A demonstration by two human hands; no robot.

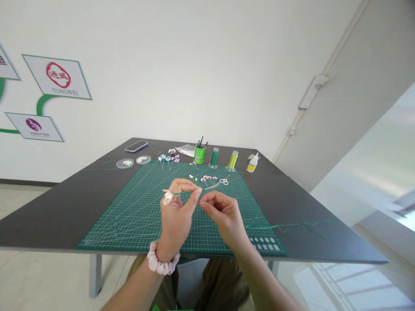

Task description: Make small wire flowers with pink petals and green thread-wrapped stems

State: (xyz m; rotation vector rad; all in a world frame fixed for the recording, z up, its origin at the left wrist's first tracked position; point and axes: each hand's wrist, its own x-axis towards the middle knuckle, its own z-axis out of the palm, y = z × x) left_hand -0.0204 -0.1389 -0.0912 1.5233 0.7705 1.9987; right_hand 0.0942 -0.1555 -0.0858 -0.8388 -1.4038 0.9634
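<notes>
Between the thumb and fingertips of my left hand is the stem of a small artificial flower. Its pale, cream-pink petals point left, and the thin stem looks wrapped in green. My right hand is closed in a pinch just right of the stem's end; whatever its fingertips hold is too fine to make out. Both hands are above the green cutting mat. Beyond them lie several small pink flowers on wire stems and a pair of white-handled scissors.
Farther back stand a green can of tools, a dark green thread spool, a yellow-green spool and a glue bottle. Blue flowers, shallow dishes and a phone are at left. Loose green thread trails right.
</notes>
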